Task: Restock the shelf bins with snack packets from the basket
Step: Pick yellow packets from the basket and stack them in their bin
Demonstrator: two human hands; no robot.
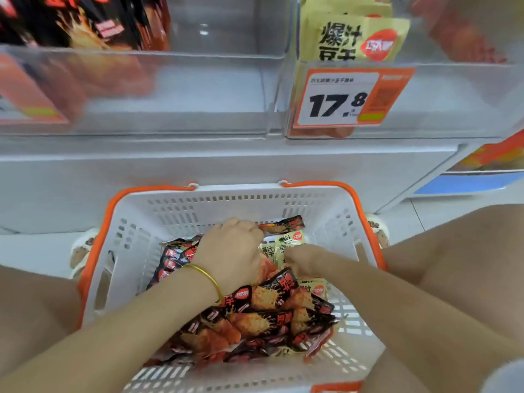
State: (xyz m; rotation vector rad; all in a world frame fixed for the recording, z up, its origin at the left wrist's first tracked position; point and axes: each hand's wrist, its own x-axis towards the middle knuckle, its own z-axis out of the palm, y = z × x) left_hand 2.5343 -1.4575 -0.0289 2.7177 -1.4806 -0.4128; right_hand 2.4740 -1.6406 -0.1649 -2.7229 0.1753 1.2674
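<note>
A white basket with an orange rim [181, 211] stands on the floor between my knees. It holds several black-and-red snack packets [263, 316] and a few yellow packets [286, 245]. My left hand [229, 251], with a gold bangle on the wrist, reaches into the basket and its curled fingers grip a black-and-red packet [283, 224] at the far side. My right hand [302, 258] is deep among the yellow packets, fingers hidden, seemingly gripping one. Above, a clear shelf bin [198, 89] holds black-and-red packets at its left, and a second bin [453, 95] holds yellow packets [354, 38].
An orange price tag reading 17.8 [348, 97] hangs on the right bin's front. A white shelf ledge [226, 163] runs below the bins. My bare knees flank the basket, and slippers [82, 251] show beside it on the white tiled floor.
</note>
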